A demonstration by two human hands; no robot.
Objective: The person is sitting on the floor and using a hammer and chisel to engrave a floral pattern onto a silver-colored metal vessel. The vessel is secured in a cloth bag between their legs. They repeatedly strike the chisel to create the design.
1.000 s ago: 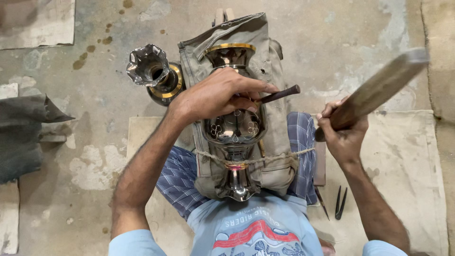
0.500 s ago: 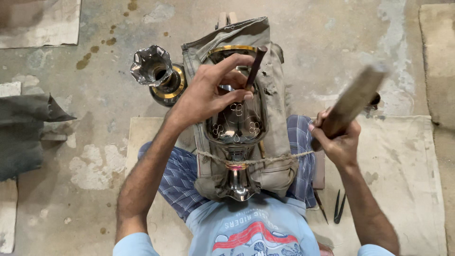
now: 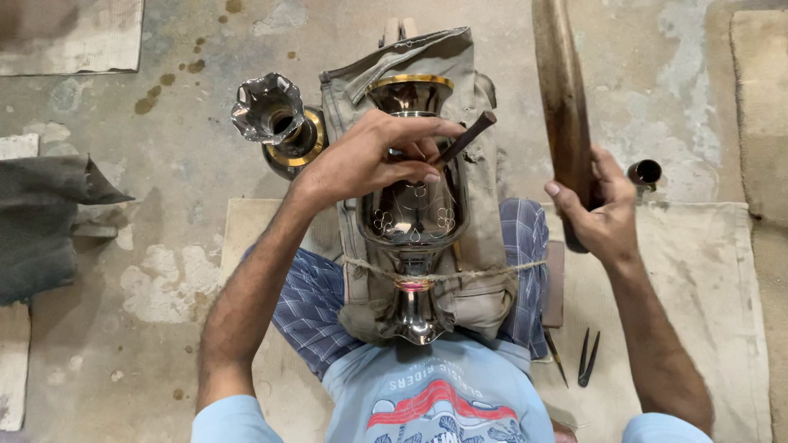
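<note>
Head view: left hand (image 3: 365, 160) fingers closed round a dark punch (image 3: 464, 138), tip set on the metal vase (image 3: 414, 201) roped across the lap for steadiness. Right hand (image 3: 603, 217) grips a wooden mallet (image 3: 562, 98), raised clear.

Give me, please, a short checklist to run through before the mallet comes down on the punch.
1. Vase tied down: cord crosses its stem over the cloth pad; ok.
2. Punch gripped: left hand pinches it against the vase; ok.
3. Punch tip on the engraved pattern: hidden by fingers; cannot tell.
4. Mallet held: right hand wraps its lower end, raised; ok.
5. Swing path: second vase stands off to the left, apart; ok.
</note>
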